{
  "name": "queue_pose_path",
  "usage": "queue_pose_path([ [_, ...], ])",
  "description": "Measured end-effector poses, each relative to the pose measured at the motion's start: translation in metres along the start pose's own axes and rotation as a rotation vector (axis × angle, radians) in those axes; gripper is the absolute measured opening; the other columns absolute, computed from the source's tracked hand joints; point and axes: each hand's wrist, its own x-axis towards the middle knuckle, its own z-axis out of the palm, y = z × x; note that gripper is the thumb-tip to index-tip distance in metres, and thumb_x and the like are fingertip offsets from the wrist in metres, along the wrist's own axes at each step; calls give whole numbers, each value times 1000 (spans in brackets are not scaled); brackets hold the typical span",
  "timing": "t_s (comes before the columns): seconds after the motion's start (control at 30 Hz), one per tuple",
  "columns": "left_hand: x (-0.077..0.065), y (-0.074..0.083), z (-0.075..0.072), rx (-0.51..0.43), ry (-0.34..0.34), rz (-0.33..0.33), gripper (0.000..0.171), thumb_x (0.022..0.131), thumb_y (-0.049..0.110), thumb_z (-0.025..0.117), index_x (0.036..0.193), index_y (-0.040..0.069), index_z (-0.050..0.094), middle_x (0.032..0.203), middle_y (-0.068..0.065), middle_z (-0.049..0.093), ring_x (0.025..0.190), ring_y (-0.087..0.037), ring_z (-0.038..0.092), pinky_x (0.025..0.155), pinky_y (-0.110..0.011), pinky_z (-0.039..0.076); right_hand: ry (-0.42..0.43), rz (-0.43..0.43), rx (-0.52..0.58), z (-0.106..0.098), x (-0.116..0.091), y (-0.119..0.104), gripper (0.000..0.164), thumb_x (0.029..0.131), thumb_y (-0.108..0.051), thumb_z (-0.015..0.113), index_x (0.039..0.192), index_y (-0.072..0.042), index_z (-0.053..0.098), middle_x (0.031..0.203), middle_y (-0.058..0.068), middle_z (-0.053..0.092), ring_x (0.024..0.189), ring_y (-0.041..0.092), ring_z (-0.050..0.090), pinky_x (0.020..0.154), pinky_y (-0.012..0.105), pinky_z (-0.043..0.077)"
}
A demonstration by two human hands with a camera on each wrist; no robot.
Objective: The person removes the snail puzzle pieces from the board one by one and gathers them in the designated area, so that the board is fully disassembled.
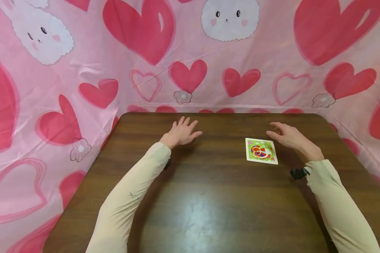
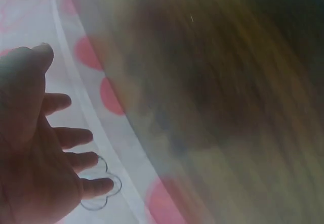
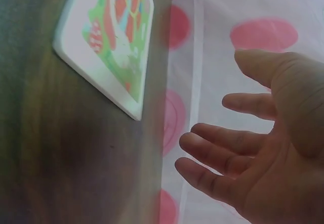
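A square picture board (image 1: 261, 151) with a pale border lies flat on the dark wooden table (image 1: 190, 182), right of centre. Its picture is a snail with a red and blue shell on green; part of it fills the top left of the right wrist view (image 3: 116, 37). My right hand (image 1: 289, 137) hovers just right of the board, fingers relaxed and holding nothing. My left hand (image 1: 181, 133) is over the back left part of the table, fingers spread, with nothing in it. In the left wrist view the left palm (image 2: 30, 158) shows bare.
A pink cloth (image 1: 190, 45) printed with red hearts and white animal faces hangs behind the table and along both sides. The table's far edge (image 1: 221, 113) meets it. Both sleeves (image 1: 139, 182) are cream, with a black band (image 1: 299, 173) at the right wrist.
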Motion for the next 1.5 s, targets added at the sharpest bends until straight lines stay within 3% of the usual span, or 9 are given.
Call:
queue_pose_path([
  [0.33,12,30,8,-66,50,111,66,100,57,38,152,17,32,157,-16,33,147,-38,27,113,-59,29,-122,7,-23,9,-3,3,73,94,-43,61,142,6,36,107,29,61,94,37,61,80,53,48],
  [0.53,17,49,13,-108,8,121,66,100,56,40,154,19,30,159,-15,30,146,-34,30,114,-55,31,-217,32,-13,11,-5,2,81,90,-45,67,141,8,33,112,29,60,96,35,59,80,49,49],
  [0.7,19,63,16,-136,-29,122,67,100,55,43,155,21,27,160,-14,28,147,-32,30,115,-52,31,-277,46,63,13,-7,3,86,88,-42,71,142,10,29,93,19,57,72,22,54,60,35,46],
  [0.87,21,74,21,-121,-56,120,65,100,53,44,154,21,28,160,-13,28,147,-32,29,115,-51,31,-320,45,114,17,-5,7,87,87,-39,72,143,11,28,84,11,51,57,17,48,52,32,43],
  [1.17,23,94,27,-105,-120,131,67,98,55,47,154,22,29,160,-12,29,147,-32,28,115,-52,31,-325,53,88,23,-1,5,83,85,-42,73,140,8,35,86,11,51,62,17,50,56,32,44],
  [1.5,23,106,31,-86,-203,94,74,94,61,50,155,26,26,161,-11,26,149,-32,24,117,-52,27,-333,27,78,31,5,-13,78,86,-40,74,139,4,39,87,10,52,65,17,51,59,31,44],
])
